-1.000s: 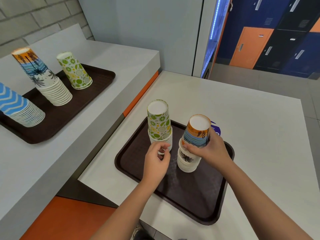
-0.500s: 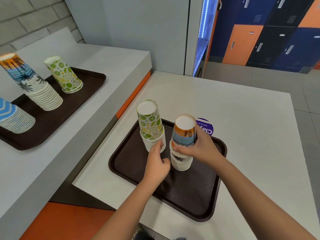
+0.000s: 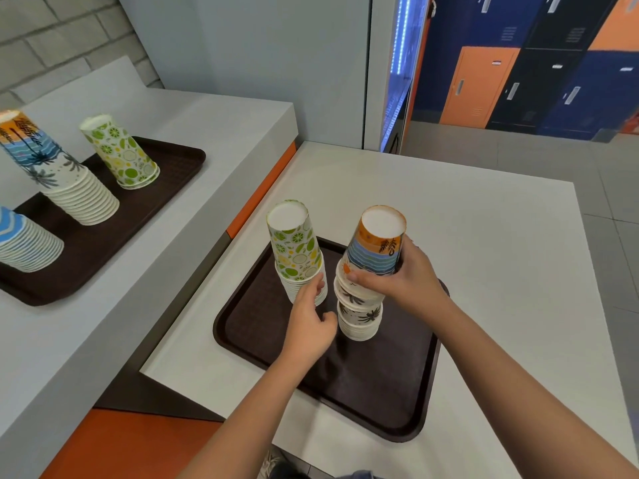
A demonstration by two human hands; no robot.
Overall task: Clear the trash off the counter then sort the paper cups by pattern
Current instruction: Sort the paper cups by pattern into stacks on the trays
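Right hand (image 3: pixel 411 281) curls round the palm-print cup stack (image 3: pixel 373 257); left hand (image 3: pixel 309 326), fingers relaxed, touches the citrus-print cup stack (image 3: pixel 297 250).

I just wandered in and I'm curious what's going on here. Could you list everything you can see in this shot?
Near tray: one, dark brown, on the white table.
Citrus cup stack: one, green and yellow on white, left on the near tray.
Palm cup stack: one, orange, blue and white, right on the near tray.
Far tray: one, dark brown, on the raised counter at left.
Other stacks: three, far palm stack, far citrus stack, blue zigzag stack, on the far tray.
Lockers: several, orange, blue, black, background right.
Left hand: fingers touching the citrus cup stack's base.
Right hand: gripping the palm cup stack's upper cups.
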